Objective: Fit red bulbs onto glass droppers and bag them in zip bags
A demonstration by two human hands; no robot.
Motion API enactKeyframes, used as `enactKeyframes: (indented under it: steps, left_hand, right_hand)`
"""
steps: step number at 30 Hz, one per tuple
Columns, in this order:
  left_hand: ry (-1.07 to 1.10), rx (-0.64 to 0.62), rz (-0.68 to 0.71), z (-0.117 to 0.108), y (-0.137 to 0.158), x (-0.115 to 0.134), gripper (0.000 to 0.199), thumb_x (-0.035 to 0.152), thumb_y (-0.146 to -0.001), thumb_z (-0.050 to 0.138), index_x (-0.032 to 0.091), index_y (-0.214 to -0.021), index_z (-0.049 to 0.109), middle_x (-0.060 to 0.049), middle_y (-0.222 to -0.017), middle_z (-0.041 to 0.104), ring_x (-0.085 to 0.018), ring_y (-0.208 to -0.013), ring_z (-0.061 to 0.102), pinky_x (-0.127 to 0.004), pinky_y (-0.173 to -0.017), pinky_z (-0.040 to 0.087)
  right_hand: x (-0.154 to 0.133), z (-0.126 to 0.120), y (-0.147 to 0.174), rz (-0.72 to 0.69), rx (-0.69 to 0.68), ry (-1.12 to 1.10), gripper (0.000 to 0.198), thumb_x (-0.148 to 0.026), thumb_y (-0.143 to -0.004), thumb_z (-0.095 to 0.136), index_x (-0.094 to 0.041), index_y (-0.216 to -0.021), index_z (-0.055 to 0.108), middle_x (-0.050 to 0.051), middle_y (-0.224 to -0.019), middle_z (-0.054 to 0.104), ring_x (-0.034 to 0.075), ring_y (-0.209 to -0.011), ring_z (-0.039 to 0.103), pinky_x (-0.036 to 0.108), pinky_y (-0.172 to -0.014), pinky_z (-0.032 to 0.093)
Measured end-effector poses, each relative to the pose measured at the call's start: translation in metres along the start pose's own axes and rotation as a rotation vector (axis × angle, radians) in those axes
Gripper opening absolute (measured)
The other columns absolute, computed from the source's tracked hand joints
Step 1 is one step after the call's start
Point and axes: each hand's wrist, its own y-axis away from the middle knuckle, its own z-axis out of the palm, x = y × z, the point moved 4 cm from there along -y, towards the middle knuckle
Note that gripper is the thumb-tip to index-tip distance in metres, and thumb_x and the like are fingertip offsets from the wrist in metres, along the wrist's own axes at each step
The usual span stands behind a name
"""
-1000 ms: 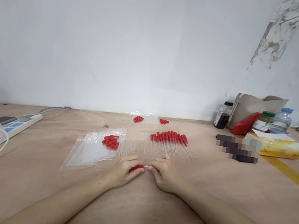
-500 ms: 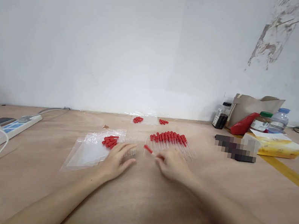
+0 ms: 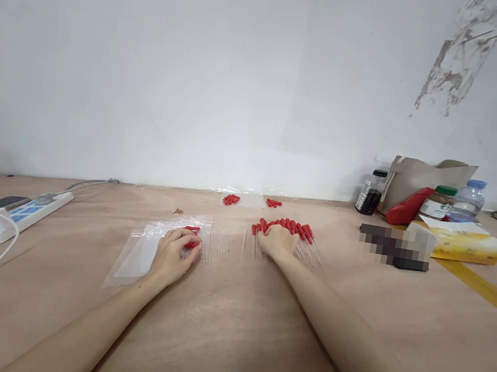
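My left hand [image 3: 173, 254] reaches over the pile of red rubber bulbs [image 3: 192, 229], thumb and fingers closed around a bulb. The pile lies on clear plastic bags [image 3: 136, 254]. Just right of it, thin glass tubes [image 3: 218, 246] lie side by side, and a single tube [image 3: 244, 244] lies apart. My right hand [image 3: 279, 242] is at the row of red-bulbed glass droppers [image 3: 303, 232], covering its middle. Its fingers are drawn together among the bulbs; whatever they hold is hidden.
More red bulbs [image 3: 231, 200] lie by the wall on a clear bag. A power strip [image 3: 17, 217] with a white cable is at left. A dark bottle [image 3: 370, 192], a grey bag [image 3: 426, 177], a jar [image 3: 437, 203] and a yellow tissue pack [image 3: 470, 243] are at right.
My left hand has moved left from the glass tubes to the red bulbs and closed there. My right hand has gone forward onto the dropper row; the dropper it held is out of sight.
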Motion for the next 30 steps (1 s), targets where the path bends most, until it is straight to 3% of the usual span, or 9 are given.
enactKeyframes:
  steps: [7, 13, 16, 19, 24, 30]
  left_hand:
    - [-0.047, -0.023, -0.087, -0.002, -0.001, -0.001, 0.013, 0.028, -0.075, 0.055, 0.023, -0.081, 0.065, -0.002, -0.091, 0.061, -0.022, -0.090, 0.053, -0.035, -0.081, 0.039]
    - [-0.121, 0.017, -0.255, -0.007, -0.003, -0.012, 0.015, 0.031, -0.073, 0.057, 0.025, -0.081, 0.067, -0.002, -0.092, 0.062, -0.024, -0.093, 0.052, -0.037, -0.082, 0.038]
    - [-0.105, 0.026, -0.337, -0.008, -0.003, -0.017, 0.018, 0.034, -0.072, 0.057, 0.024, -0.084, 0.067, -0.003, -0.092, 0.062, -0.025, -0.093, 0.053, -0.037, -0.081, 0.038]
    - [-0.085, 0.032, -0.426, -0.014, -0.010, -0.024, 0.024, 0.038, -0.073, 0.055, 0.023, -0.090, 0.065, -0.006, -0.094, 0.062, -0.027, -0.094, 0.053, -0.036, -0.078, 0.040]
    - [-0.058, -0.148, -0.540, -0.020, -0.041, -0.045, 0.021, 0.036, -0.073, 0.054, 0.023, -0.086, 0.064, -0.004, -0.099, 0.064, -0.024, -0.098, 0.054, -0.031, -0.076, 0.040]
    - [-0.023, -0.359, -0.609, 0.003, -0.068, -0.067, 0.015, 0.033, -0.064, 0.063, 0.019, -0.070, 0.064, 0.000, -0.068, 0.067, -0.017, -0.067, 0.061, -0.021, -0.058, 0.042]
  right_hand:
    - [0.001, 0.002, 0.002, -0.033, 0.028, 0.068, 0.031, -0.036, -0.077, 0.041, -0.016, -0.078, 0.065, 0.011, -0.080, 0.066, 0.025, -0.076, 0.060, 0.043, -0.080, 0.024]
    - [-0.001, -0.001, 0.007, -0.059, 0.051, 0.114, 0.035, -0.041, -0.079, 0.040, -0.014, -0.079, 0.062, 0.012, -0.080, 0.065, 0.025, -0.074, 0.060, 0.043, -0.080, 0.022]
    - [-0.007, -0.004, 0.012, -0.111, 0.121, 0.102, 0.034, -0.040, -0.079, 0.040, -0.014, -0.085, 0.061, 0.011, -0.079, 0.065, 0.024, -0.075, 0.059, 0.041, -0.079, 0.023]
    - [-0.020, -0.003, 0.016, -0.186, 0.098, 0.078, 0.031, -0.037, -0.080, 0.039, -0.017, -0.080, 0.062, 0.010, -0.077, 0.066, 0.021, -0.074, 0.059, 0.040, -0.078, 0.023]
    - [-0.042, 0.006, 0.013, -0.194, -0.063, 0.132, 0.028, -0.035, -0.077, 0.045, -0.015, -0.081, 0.064, 0.014, -0.085, 0.065, 0.023, -0.080, 0.059, 0.041, -0.081, 0.022]
    - [-0.058, 0.013, 0.005, -0.118, -0.198, 0.176, 0.023, -0.024, -0.071, 0.053, -0.013, -0.087, 0.066, 0.017, -0.088, 0.065, 0.026, -0.083, 0.060, 0.043, -0.083, 0.022]
